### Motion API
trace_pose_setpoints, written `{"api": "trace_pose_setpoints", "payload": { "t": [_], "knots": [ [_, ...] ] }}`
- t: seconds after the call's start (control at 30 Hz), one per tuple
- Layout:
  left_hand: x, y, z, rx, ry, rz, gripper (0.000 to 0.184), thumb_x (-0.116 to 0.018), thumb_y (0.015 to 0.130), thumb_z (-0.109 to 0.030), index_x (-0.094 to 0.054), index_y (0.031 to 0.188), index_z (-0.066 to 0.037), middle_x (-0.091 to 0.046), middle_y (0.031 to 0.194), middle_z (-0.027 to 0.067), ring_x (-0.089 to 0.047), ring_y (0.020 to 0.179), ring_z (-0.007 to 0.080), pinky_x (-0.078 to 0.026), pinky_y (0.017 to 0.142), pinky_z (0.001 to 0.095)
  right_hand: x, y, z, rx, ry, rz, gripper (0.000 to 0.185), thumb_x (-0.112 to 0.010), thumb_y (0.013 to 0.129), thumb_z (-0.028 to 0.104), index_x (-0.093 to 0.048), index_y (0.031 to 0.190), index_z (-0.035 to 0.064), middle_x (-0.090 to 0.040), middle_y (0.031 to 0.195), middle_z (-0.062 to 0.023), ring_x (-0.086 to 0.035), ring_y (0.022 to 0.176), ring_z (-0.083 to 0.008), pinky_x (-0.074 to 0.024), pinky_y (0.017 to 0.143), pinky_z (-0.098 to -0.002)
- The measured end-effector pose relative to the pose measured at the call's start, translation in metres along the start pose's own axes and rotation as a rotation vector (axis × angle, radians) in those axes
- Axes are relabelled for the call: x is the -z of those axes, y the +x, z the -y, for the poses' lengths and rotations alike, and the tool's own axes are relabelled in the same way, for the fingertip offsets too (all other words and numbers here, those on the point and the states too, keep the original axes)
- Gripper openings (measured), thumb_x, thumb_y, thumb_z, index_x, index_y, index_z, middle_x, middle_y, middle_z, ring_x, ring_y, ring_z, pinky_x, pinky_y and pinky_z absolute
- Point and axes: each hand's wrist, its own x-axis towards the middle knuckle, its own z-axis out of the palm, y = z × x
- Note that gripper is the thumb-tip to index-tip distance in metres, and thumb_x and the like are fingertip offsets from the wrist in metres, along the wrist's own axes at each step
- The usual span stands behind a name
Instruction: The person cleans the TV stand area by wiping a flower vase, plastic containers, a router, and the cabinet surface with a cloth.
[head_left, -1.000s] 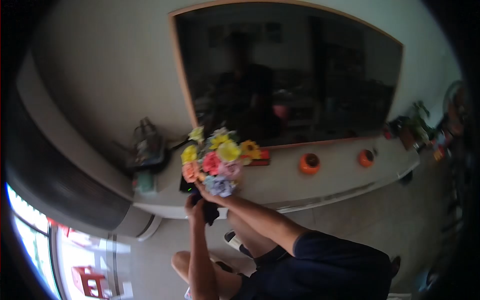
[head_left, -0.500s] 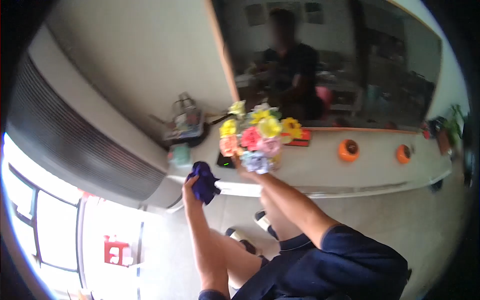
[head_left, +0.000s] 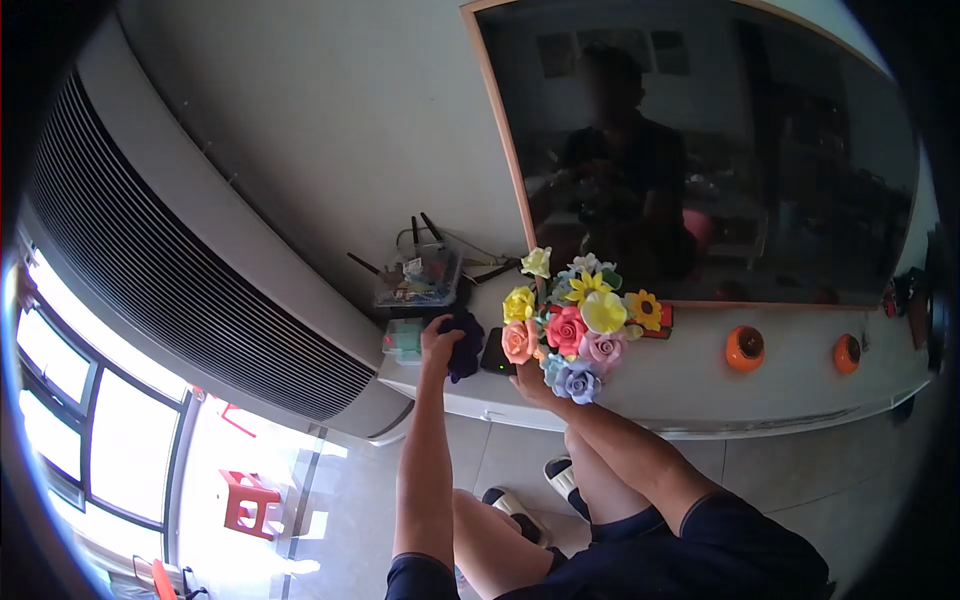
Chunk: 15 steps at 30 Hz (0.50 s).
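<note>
My left hand [head_left: 440, 342] is closed on a dark purple cloth [head_left: 464, 350], which lies at the left end of the white cabinet top. Right beside the cloth is a black box with a small green light [head_left: 497, 352]. My right hand [head_left: 532, 382] reaches in under a bunch of colourful artificial flowers [head_left: 566, 328], close to the black box. The blossoms cover most of its fingers, so whether they grip anything is hidden. Whatever holds the flowers up is also out of sight.
Behind the cabinet [head_left: 680, 405] stands a large dark screen [head_left: 740, 170]. A clear box of small items [head_left: 415, 285], a greenish container [head_left: 403, 340] and two orange round objects, one a round pot [head_left: 745, 349], sit on top. A tall grey vented unit [head_left: 210, 260] borders the left.
My left hand has carried the cloth from in front of the cabinet edge onto its top, next to the black box. My right hand stays by the flowers. The whole view has shifted.
</note>
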Motion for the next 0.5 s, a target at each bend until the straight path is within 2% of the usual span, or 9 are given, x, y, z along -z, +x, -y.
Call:
{"api": "trace_pose_setpoints", "payload": {
  "t": [0.03, 0.07, 0.13, 0.2, 0.23, 0.27, 0.33, 0.43, 0.5],
  "knots": [
    [-0.004, 0.017, 0.013, -0.048, 0.074, 0.015, 0.049, -0.076, 0.068, -0.002, -0.068, 0.116, -0.002, -0.07, 0.097, 0.0118, -0.068, 0.087, 0.0209, -0.056, 0.076, 0.0325, -0.012, -0.006, 0.0, -0.013, -0.021, -0.006, 0.061, -0.065, 0.088, 0.029, -0.047, 0.136, -0.0027, -0.061, 0.114, -0.02, -0.059, 0.105, -0.0383, -0.0478, 0.091, -0.0489],
    [-0.008, 0.029, 0.025, -0.099, 0.192, 0.04, 0.052, -0.08, 0.068, -0.013, -0.069, 0.118, -0.005, -0.072, 0.101, 0.0136, -0.069, 0.092, 0.0236, -0.055, 0.082, 0.0347, -0.033, -0.013, -0.003, -0.038, 0.002, 0.063, 0.066, -0.07, 0.085, 0.027, -0.043, 0.138, -0.003, -0.055, 0.122, -0.0245, -0.054, 0.113, -0.0418, -0.0445, 0.098, -0.0504],
    [-0.027, 0.037, 0.033, -0.158, 0.452, 0.049, 0.053, -0.08, 0.069, -0.019, -0.069, 0.119, -0.008, -0.072, 0.105, 0.016, -0.07, 0.098, 0.0281, -0.054, 0.088, 0.0374, -0.041, -0.021, -0.009, -0.116, 0.113, 0.179, 0.069, -0.073, 0.083, 0.022, -0.04, 0.139, -0.0033, -0.049, 0.132, -0.0294, -0.05, 0.122, -0.0447, -0.041, 0.104, -0.0522],
    [-0.039, 0.048, 0.06, -0.232, 0.57, 0.001, 0.053, -0.079, 0.07, -0.027, -0.069, 0.12, -0.011, -0.071, 0.112, 0.0186, -0.067, 0.108, 0.0347, -0.051, 0.096, 0.0416, -0.048, -0.025, -0.01, 0.067, -0.396, 0.01, 0.067, -0.071, 0.085, 0.022, -0.04, 0.139, -0.0041, -0.047, 0.133, -0.0307, -0.05, 0.123, -0.0438, -0.0413, 0.104, -0.0519],
    [-0.04, 0.056, 0.075, -0.284, 0.599, -0.009, 0.051, -0.079, 0.07, -0.025, -0.069, 0.118, -0.01, -0.071, 0.113, 0.0188, -0.067, 0.109, 0.035, -0.052, 0.094, 0.0423, -0.042, -0.026, -0.01, 0.163, -0.565, 0.002, 0.065, -0.069, 0.086, 0.022, -0.041, 0.138, -0.0056, -0.05, 0.131, -0.0308, -0.052, 0.12, -0.0428, -0.0426, 0.102, -0.0514],
    [-0.041, 0.051, 0.07, -0.224, 0.53, 0.033, 0.049, -0.078, 0.071, -0.023, -0.069, 0.117, -0.009, -0.071, 0.112, 0.0187, -0.068, 0.107, 0.0342, -0.053, 0.093, 0.0421, -0.035, -0.027, -0.01, 0.26, -0.735, -0.022, 0.064, -0.067, 0.087, 0.023, -0.041, 0.137, -0.0071, -0.052, 0.128, -0.0308, -0.055, 0.118, -0.0419, -0.0438, 0.1, -0.0509],
    [-0.039, 0.027, 0.045, -0.216, 0.487, 0.008, 0.046, -0.077, 0.07, -0.022, -0.07, 0.114, -0.008, -0.072, 0.106, 0.0186, -0.07, 0.101, 0.0334, -0.054, 0.088, 0.0404, -0.001, -0.017, -0.006, 0.361, -0.803, 0.013, 0.06, -0.064, 0.09, 0.025, -0.044, 0.133, -0.0125, -0.063, 0.111, -0.028, -0.064, 0.103, -0.0396, -0.0489, 0.091, -0.049],
    [-0.028, 0.013, 0.037, -0.208, 0.524, -0.01, 0.046, -0.077, 0.07, -0.022, -0.071, 0.113, -0.007, -0.072, 0.103, 0.0186, -0.07, 0.098, 0.0328, -0.053, 0.087, 0.0397, 0.091, 0.041, 0.026, 0.049, -0.255, 0.277, 0.06, -0.061, 0.092, 0.028, -0.047, 0.127, -0.0183, -0.07, 0.082, -0.0221, -0.07, 0.078, -0.036, -0.0534, 0.074, -0.047],
    [-0.017, 0.01, 0.039, -0.133, 0.398, 0.051, 0.049, -0.077, 0.068, -0.021, -0.071, 0.114, -0.006, -0.073, 0.1, 0.0183, -0.07, 0.095, 0.0302, -0.053, 0.085, 0.0378, 0.104, 0.049, 0.033, -0.275, 0.325, 0.439, 0.062, -0.066, 0.09, 0.027, -0.046, 0.127, -0.0185, -0.068, 0.083, -0.0234, -0.07, 0.08, -0.0338, -0.0542, 0.073, -0.0474]
  ]
}}
